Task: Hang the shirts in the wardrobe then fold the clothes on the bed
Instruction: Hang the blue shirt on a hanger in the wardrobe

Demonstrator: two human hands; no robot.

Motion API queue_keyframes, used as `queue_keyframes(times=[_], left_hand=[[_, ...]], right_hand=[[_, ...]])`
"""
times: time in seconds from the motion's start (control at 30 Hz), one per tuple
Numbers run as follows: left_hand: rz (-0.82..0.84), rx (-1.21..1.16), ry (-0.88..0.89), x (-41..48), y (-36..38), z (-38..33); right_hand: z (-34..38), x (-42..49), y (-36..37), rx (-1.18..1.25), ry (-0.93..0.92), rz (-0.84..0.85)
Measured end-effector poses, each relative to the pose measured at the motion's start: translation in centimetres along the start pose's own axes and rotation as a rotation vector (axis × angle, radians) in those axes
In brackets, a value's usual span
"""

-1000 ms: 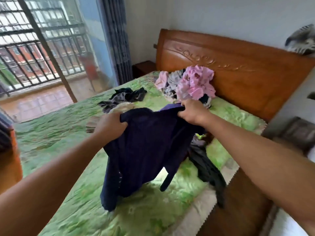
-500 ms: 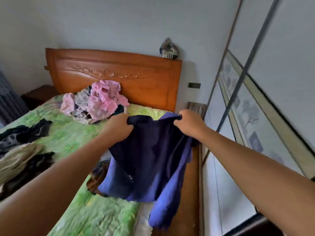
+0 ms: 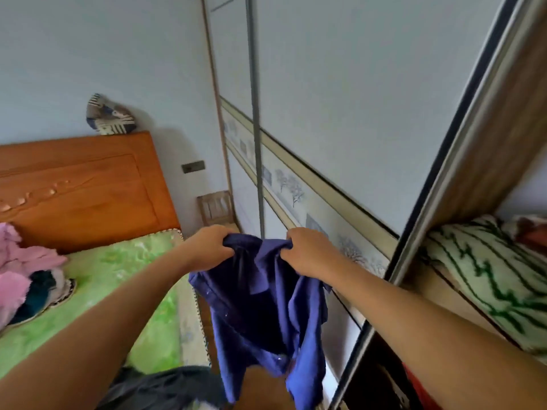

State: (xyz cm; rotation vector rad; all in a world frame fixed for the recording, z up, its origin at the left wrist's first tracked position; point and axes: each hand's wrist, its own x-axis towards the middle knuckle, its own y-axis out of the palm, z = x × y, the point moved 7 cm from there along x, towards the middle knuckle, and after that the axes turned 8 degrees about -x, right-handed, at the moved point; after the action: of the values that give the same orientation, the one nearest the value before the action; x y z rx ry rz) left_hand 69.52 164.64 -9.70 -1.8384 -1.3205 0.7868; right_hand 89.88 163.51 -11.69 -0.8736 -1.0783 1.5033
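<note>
Starting leftmost: bed (image 3: pixel 118 270), green cover. Left hand (image 3: pixel 211 247): arm outstretched, fingers bunched round one top edge of the shirt (image 3: pixel 260 309). Shirt: blue, hanging lengthwise downward between both hands, off the bed. Right hand (image 3: pixel 306 253): gripping the other top edge, level, nearer the wardrobe (image 3: pixel 497 149). Wardrobe: open bay lies right of the shirt.

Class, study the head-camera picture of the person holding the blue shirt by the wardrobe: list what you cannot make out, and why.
- the blue shirt, head view: top bunched inside left hand and right hand; lower end cut by bottom edge.
- wardrobe interior, head view: mostly behind sliding door and past right edge; no rail visible.
- pink clothes, head view: cut by left edge.
</note>
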Motion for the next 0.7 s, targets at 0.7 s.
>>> queue_keyframes(times=[0.7], left_hand=[[0.553, 0.023, 0.880, -4.2, 14.8, -31.2]], right_hand=[[-17.3, -30.5, -11.9, 0.059, 0.722, -0.314]])
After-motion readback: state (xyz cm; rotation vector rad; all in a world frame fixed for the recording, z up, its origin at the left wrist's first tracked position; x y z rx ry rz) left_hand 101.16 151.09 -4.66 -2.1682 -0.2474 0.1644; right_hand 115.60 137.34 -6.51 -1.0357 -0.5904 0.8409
